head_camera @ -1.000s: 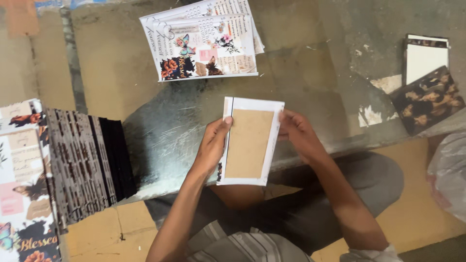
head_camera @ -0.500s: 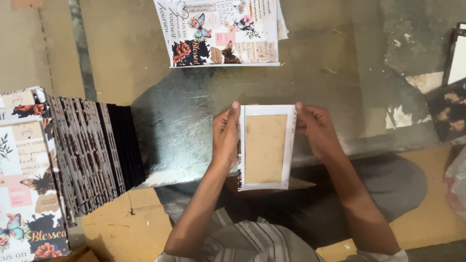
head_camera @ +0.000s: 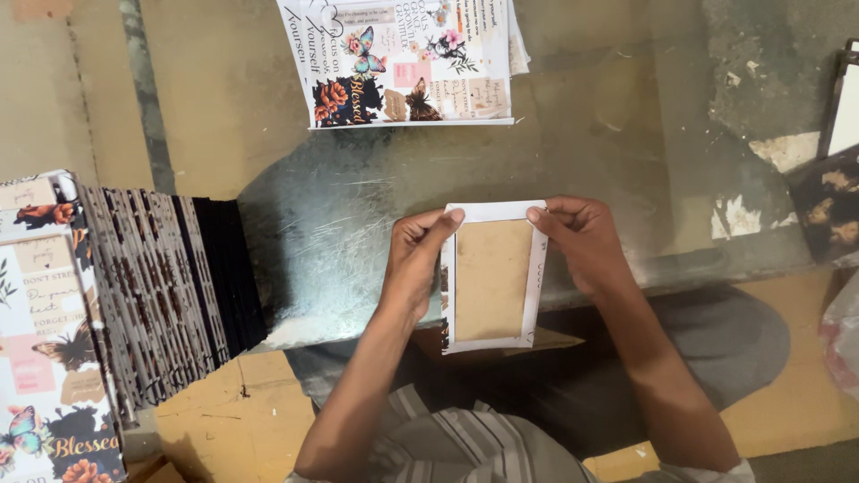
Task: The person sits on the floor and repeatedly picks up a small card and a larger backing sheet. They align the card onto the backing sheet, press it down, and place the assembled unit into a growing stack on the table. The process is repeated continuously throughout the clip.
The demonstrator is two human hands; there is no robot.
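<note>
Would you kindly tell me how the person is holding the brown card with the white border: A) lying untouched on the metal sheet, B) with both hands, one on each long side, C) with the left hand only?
B: the left hand and right hand each grip a long side of the card.

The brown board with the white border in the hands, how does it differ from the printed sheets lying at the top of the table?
The brown board shows a plain face framed in white; the printed sheets are covered in flowers and butterflies. The board is held upright between left hand and right hand; the sheets lie stacked and untouched. Both are rectangular.
</note>
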